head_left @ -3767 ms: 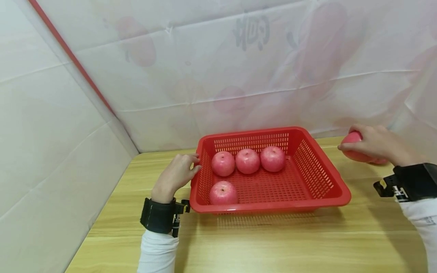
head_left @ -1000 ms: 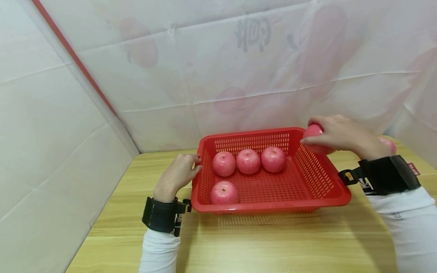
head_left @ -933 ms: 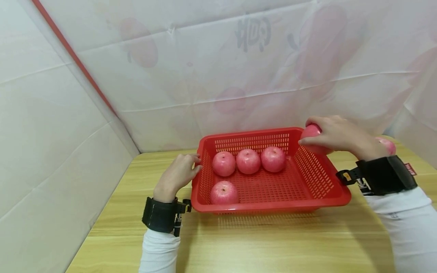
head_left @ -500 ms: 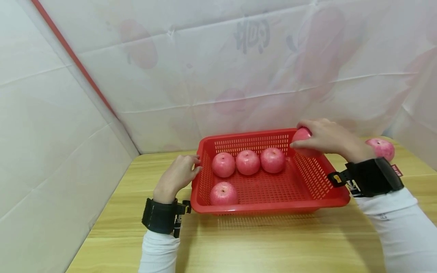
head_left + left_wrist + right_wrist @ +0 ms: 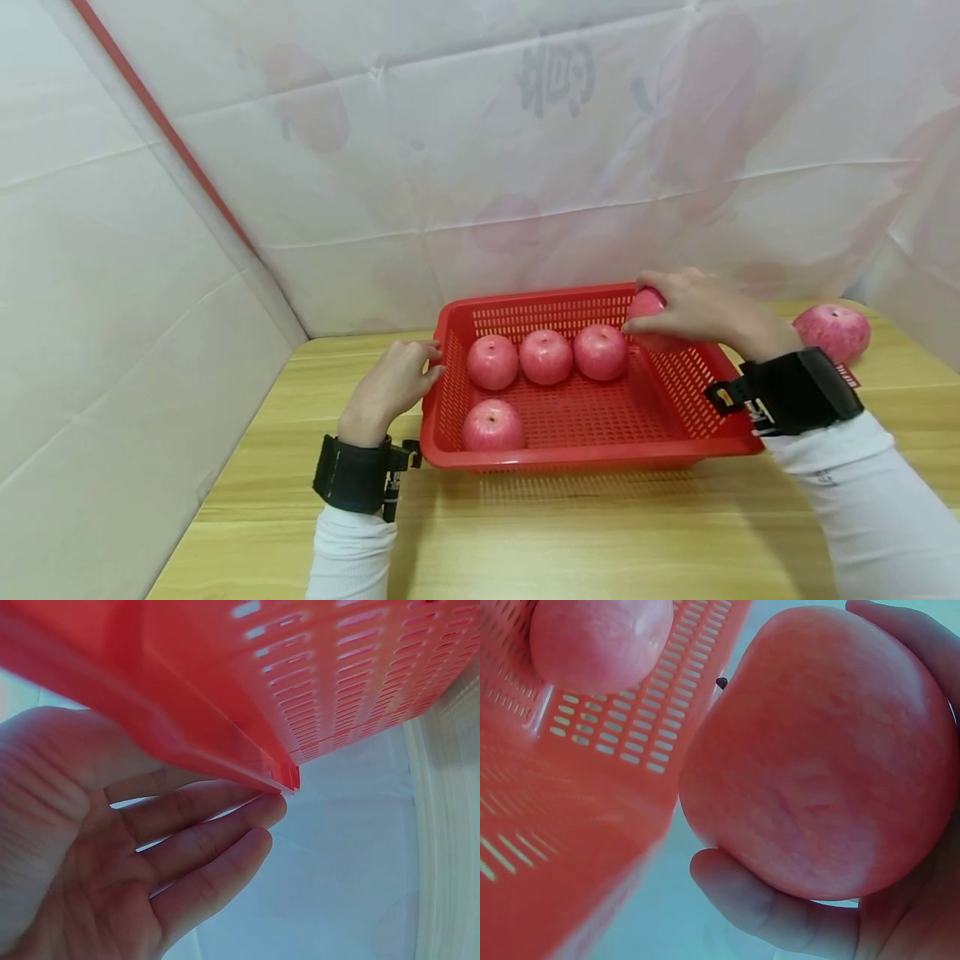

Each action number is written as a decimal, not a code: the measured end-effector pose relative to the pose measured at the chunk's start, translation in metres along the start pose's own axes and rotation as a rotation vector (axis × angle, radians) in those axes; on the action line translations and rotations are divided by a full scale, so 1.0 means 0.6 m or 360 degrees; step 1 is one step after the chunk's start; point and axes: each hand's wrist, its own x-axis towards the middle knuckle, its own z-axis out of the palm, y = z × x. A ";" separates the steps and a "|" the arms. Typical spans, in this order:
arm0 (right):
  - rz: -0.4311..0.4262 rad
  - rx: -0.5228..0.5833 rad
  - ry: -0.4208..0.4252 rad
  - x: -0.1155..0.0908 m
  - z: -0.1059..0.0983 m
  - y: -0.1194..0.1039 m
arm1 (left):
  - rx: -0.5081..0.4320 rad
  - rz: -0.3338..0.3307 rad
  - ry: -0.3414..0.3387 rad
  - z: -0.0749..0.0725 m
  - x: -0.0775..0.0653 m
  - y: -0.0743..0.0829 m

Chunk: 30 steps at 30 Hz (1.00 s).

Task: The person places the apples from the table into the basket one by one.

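Observation:
In the head view, my right hand (image 5: 697, 312) grips a red apple (image 5: 647, 310) over the back right part of the red plastic basket (image 5: 600, 454). The right wrist view shows the held apple (image 5: 817, 765) large, its stem facing the basket, with thumb and fingers on opposite sides. My left hand (image 5: 393, 379) holds the basket's left rim. From the left wrist camera, the fingers (image 5: 210, 889) reach under that rim (image 5: 172, 746), while the thumb is hidden behind it. Inside the basket, three apples (image 5: 547, 357) line the back and another apple (image 5: 492, 425) sits at front left.
One more apple (image 5: 834, 332) stands on the wooden table (image 5: 570, 542) to the right, partly behind the right wrist strap. A pale printed sheet (image 5: 450, 150) hangs behind the table, with another pale wall (image 5: 120, 333) along the left side.
My right hand has carried its apple leftward from beside the basket to over its back right part. The apple on the table has come into fuller view. My left hand keeps its place.

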 end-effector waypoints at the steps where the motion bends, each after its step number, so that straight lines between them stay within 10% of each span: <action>1: -0.0006 -0.0002 0.0006 0.000 0.001 -0.001 | 0.0002 0.0002 0.0001 0.000 0.000 0.000; 30: -0.0163 -0.0038 -0.0204 0.025 0.024 -0.057 | 0.0022 0.0034 0.0010 -0.003 -0.001 0.000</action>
